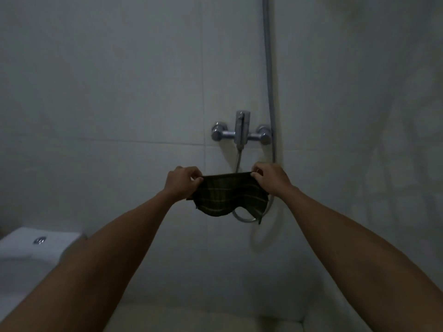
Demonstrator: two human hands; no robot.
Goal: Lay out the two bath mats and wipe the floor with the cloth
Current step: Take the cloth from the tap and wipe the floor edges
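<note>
While hands pinch corners, cloth [230, 195] (plaid) spans sideways.

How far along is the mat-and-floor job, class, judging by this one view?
Done: nothing shows as finished; no bath mat is in view. In hand: the left hand and right hand stretch the dark plaid cloth before the shower tap. Left: wiping the floor, and seemingly both mats.

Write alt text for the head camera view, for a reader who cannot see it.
Both hands, left hand and right hand, stretch a dark plaid cloth by its top corners before a tiled wall, below a chrome shower mixer. A white toilet tank sits at lower left.
</note>
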